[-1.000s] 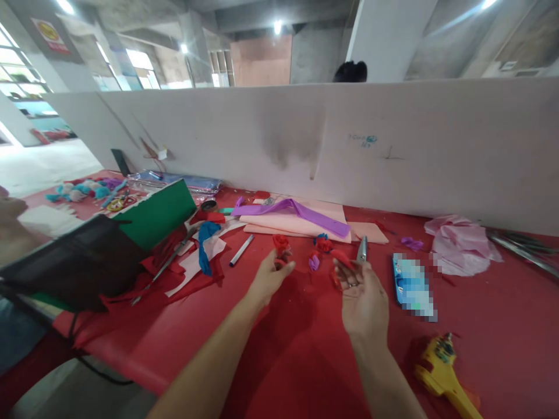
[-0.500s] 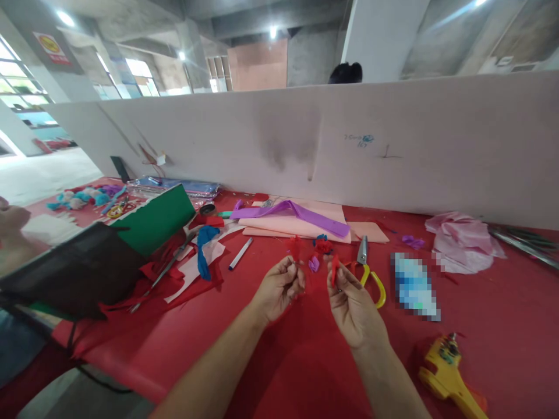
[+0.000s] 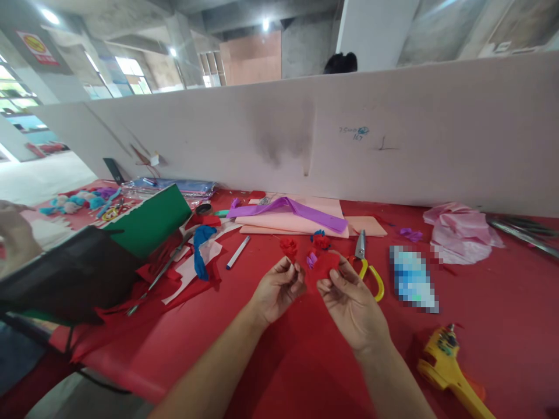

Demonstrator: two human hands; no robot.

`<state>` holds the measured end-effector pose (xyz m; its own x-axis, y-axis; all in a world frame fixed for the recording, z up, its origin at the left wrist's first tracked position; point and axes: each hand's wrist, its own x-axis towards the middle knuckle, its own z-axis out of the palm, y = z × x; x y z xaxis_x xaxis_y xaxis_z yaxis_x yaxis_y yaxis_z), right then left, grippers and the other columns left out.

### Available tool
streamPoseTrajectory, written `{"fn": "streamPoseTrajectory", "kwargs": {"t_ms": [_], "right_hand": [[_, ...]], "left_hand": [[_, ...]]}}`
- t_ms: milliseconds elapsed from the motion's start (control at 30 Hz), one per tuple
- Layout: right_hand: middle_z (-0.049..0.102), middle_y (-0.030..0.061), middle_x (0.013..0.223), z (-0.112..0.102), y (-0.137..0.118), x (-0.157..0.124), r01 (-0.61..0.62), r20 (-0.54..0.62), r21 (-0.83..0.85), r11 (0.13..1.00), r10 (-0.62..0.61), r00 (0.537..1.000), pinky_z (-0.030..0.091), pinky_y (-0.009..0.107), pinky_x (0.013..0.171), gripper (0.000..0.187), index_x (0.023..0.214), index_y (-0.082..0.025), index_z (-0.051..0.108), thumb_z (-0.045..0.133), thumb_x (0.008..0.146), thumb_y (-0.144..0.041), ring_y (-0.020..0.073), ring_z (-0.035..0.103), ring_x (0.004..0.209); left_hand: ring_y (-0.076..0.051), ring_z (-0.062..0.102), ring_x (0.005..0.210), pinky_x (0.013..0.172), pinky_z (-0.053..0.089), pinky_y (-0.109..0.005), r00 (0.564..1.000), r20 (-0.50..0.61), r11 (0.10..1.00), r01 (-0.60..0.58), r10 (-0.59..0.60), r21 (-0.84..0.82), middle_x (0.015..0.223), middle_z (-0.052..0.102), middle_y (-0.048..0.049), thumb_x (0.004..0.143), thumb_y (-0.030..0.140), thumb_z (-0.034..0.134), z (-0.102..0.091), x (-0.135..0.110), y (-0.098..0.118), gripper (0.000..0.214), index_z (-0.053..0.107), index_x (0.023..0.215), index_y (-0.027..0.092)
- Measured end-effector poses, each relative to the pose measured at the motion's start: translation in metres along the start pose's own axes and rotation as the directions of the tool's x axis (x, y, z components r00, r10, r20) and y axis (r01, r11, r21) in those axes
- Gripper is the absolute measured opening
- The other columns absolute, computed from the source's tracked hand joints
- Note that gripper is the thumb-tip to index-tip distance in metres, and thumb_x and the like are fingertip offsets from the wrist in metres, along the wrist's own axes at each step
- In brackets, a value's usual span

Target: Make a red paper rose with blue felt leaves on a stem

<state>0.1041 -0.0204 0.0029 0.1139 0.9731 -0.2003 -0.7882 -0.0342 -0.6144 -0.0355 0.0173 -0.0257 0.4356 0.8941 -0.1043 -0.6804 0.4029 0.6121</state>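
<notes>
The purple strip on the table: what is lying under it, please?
Under the purple strip lie peach-coloured sheets, on the red table. Their edges show around it; whatever the strip itself covers cannot be seen.

Blue handwriting [image 3: 362, 131] is noted on a pale partition [image 3: 196, 134], above which the top of a person's head [image 3: 340, 63] is seen; a yellow-and-red sign [image 3: 37, 48] is displayed at left; crumpled pink sheeting [image 3: 458, 235] is found at right
</notes>
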Motion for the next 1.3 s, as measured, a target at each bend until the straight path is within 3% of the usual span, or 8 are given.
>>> {"fn": "streamPoseTrajectory", "kwargs": {"t_ms": [100,300,467,600,867,1067,1200,1300], "right_hand": [[0.066,-0.0024,0.078,0.002,0.000,-0.007,-0.002,0.140,-0.165,0.986,0.025,0.990,0.048,0.019,0.054,0.035,0.095,-0.025,0.070,0.080,0.062,-0.019,0.0076,0.055,0.057],[0.067,-0.0017,0.070,0.002,0.010,-0.012,0.246,0.319,-0.460,0.853,-0.100,0.942,0.047,0.023,0.055,0.009,0.078,-0.023,0.069,0.075,0.071,-0.022,0.0101,0.058,0.054],[0.063,-0.0023,0.073,0.003,0.013,-0.008,0.377,0.337,-0.460,0.804,-0.234,0.912,0.050,0.026,0.064,0.010,0.073,-0.024,0.068,0.076,0.069,-0.018,0.0127,0.061,0.063],[0.060,-0.0021,0.075,0.001,0.015,-0.004,0.409,0.317,-0.493,0.768,-0.280,0.906,0.049,0.024,0.058,0.009,0.069,-0.023,0.067,0.076,0.069,-0.020,0.0119,0.058,0.062],[0.059,-0.0052,0.069,-0.004,0.015,-0.003,0.363,0.311,-0.440,0.821,-0.240,0.920,0.049,0.026,0.055,0.019,0.073,-0.023,0.059,0.076,0.069,-0.016,0.0114,0.057,0.055],[0.060,-0.0045,0.070,-0.010,0.016,0.002,0.355,0.338,-0.412,0.839,-0.221,0.915,0.049,0.027,0.053,0.019,0.081,-0.025,0.060,0.074,0.071,-0.017,0.0124,0.057,0.053],[0.056,-0.0016,0.092,-0.012,0.016,0.004,0.450,0.326,-0.461,0.765,-0.326,0.887,0.048,0.025,0.060,0.024,0.084,-0.025,0.058,0.075,0.069,-0.016,0.0117,0.056,0.068],[0.049,-0.0020,0.092,-0.010,0.015,0.002,0.571,0.344,-0.505,0.647,-0.455,0.821,0.044,0.024,0.065,0.024,0.083,-0.024,0.056,0.074,0.070,-0.015,0.0107,0.049,0.071]], "left_hand": [[-0.006,0.050,0.057,0.054,0.038,-0.019,0.999,-0.031,0.999,-0.033,0.033,-0.001,0.072,0.057,0.0017,0.067,0.015,0.075,0.002,0.000,-0.003,0.021,0.058,0.079,0.016],[-0.010,0.051,0.050,0.044,0.039,-0.022,1.000,0.025,0.998,-0.021,0.019,0.061,0.069,0.056,0.0012,0.071,0.021,0.069,0.007,-0.003,-0.007,0.011,0.059,0.075,0.017],[-0.005,0.046,0.051,0.051,0.037,-0.019,1.000,-0.018,1.000,-0.012,0.012,0.021,0.064,0.053,0.0032,0.056,0.007,0.072,0.007,-0.006,-0.009,0.022,0.061,0.072,0.015],[-0.007,0.048,0.054,0.055,0.036,-0.021,1.000,-0.018,0.998,0.010,-0.009,0.064,0.062,0.055,0.0017,0.056,0.013,0.078,0.003,-0.007,-0.013,0.022,0.062,0.070,0.014],[-0.009,0.048,0.055,0.056,0.032,-0.024,0.999,0.037,0.990,-0.001,-0.004,0.143,0.059,0.056,-0.0005,0.060,0.027,0.081,0.003,-0.007,-0.015,0.023,0.065,0.068,0.014],[-0.009,0.044,0.053,0.056,0.032,-0.025,0.998,0.055,0.989,-0.027,0.019,0.148,0.057,0.056,0.0002,0.057,0.025,0.081,0.004,-0.008,-0.014,0.021,0.068,0.070,0.015],[-0.008,0.044,0.054,0.056,0.033,-0.024,0.998,0.036,0.979,-0.051,0.044,0.195,0.058,0.057,0.0002,0.056,0.024,0.082,0.005,-0.009,-0.015,0.021,0.068,0.069,0.016],[-0.007,0.043,0.053,0.056,0.034,-0.023,0.995,-0.001,0.969,-0.101,0.104,0.227,0.059,0.057,0.0011,0.052,0.024,0.083,0.008,-0.010,-0.014,0.022,0.068,0.065,0.016]]}}
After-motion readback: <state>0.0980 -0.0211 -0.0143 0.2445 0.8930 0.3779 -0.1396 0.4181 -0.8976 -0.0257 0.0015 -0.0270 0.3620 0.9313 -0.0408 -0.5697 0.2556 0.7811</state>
